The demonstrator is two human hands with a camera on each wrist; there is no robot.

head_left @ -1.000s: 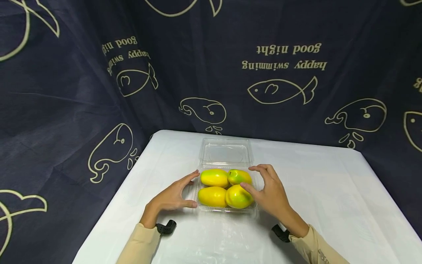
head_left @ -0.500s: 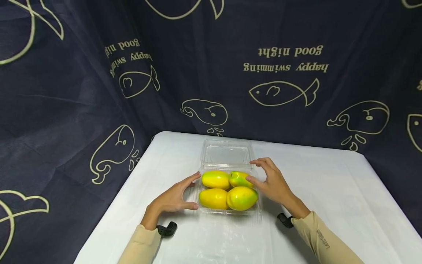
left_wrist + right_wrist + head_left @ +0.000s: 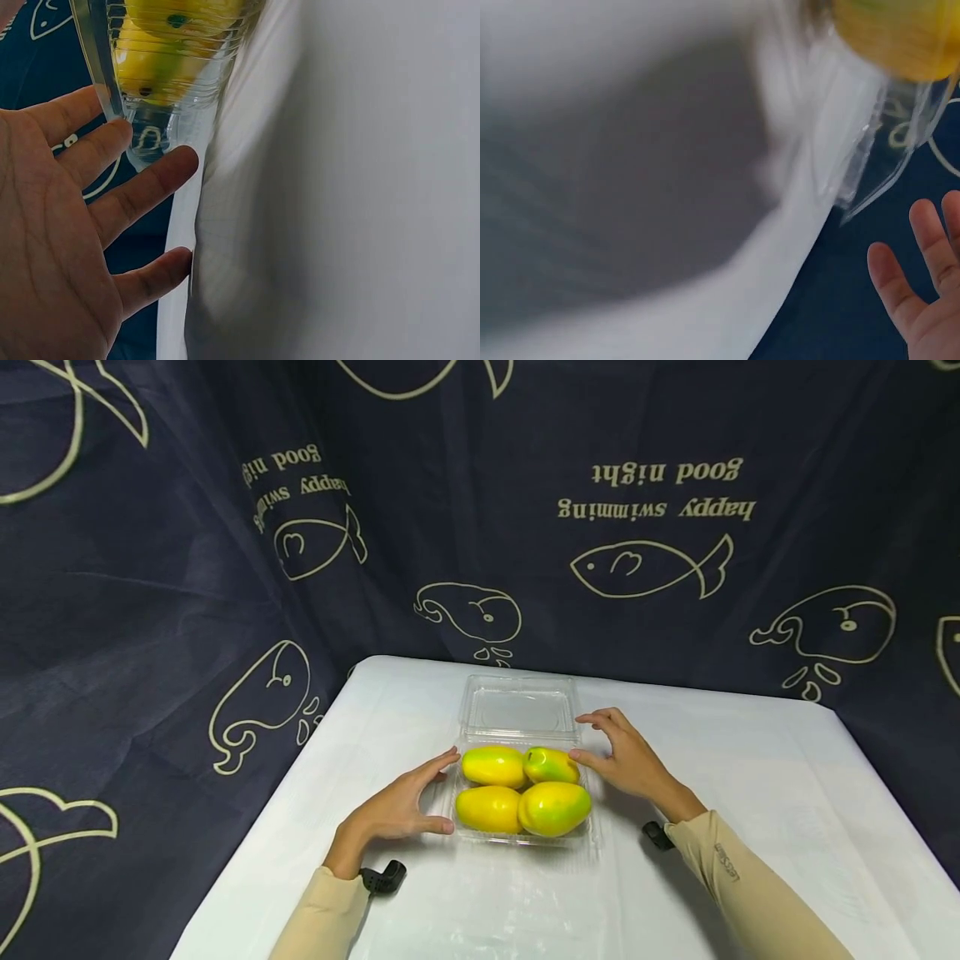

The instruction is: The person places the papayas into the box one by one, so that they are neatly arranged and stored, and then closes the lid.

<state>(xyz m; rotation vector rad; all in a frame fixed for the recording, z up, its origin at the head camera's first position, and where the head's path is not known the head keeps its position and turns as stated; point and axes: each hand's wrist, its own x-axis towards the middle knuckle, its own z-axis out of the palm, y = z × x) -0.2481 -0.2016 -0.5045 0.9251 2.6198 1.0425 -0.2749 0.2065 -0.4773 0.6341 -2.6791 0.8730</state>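
Observation:
Several yellow-green mangoes fill a clear plastic clamshell box [image 3: 517, 840] in two rows. At the front lie a left mango [image 3: 486, 810] and a right mango [image 3: 555, 810]; behind them are a back left mango [image 3: 492, 767] and a back right mango [image 3: 551, 765]. My left hand [image 3: 396, 810] is at the box's left side, thumb and fingers apart. The left wrist view has its fingertips right at the clear wall. My right hand [image 3: 633, 762] hovers by the back right corner, thumb tip overlapping the back right mango's end. Its fingers look loosely extended in the right wrist view.
The box's clear lid [image 3: 519, 708] lies folded back behind it. A white cloth covers the table [image 3: 750, 793]. A dark blue curtain [image 3: 420, 485] with fish drawings hangs behind and at the left. Black wrist devices [image 3: 384, 878] sit on both wrists.
My right hand has moved back and right, off the front right mango, which has turned to lie longer sideways, its end pointing right. My left hand stays at the box's left side.

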